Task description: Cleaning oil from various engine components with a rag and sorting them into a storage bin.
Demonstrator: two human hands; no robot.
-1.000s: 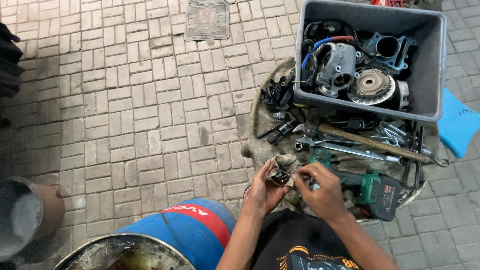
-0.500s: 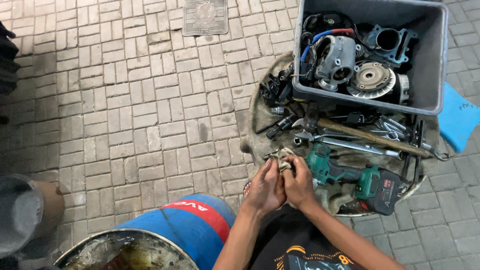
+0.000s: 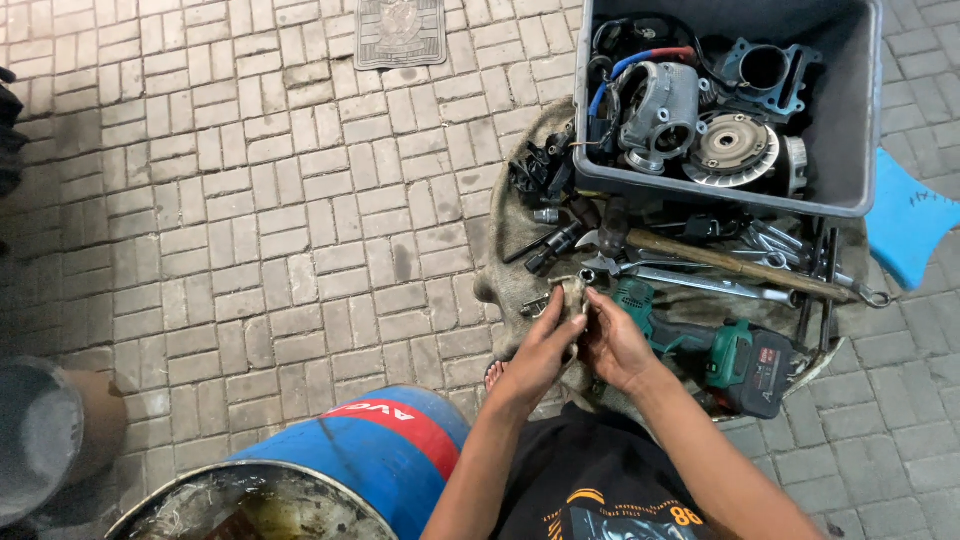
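Note:
My left hand (image 3: 541, 352) and my right hand (image 3: 612, 345) are pressed together over a dirty cloth rag (image 3: 572, 296), which both hold above a burlap mat (image 3: 505, 225). The rag seems wrapped around a small metal part, mostly hidden. A green cordless drill (image 3: 712, 346) lies just right of my right hand. A wooden-handled hammer (image 3: 700, 255) and several wrenches (image 3: 700, 284) lie on the mat beyond the hands.
A grey plastic bin (image 3: 850, 130) holding engine parts stands at the top right. A blue and red oil drum (image 3: 375, 450) with dark liquid sits at bottom centre. A grey bucket (image 3: 40, 440) is at the left edge, a blue item (image 3: 915, 225) at the right. Brick paving (image 3: 250, 220) fills the left.
My hands have come together: the right hand moved left to meet the left one, and both now close around the rag and the small part.

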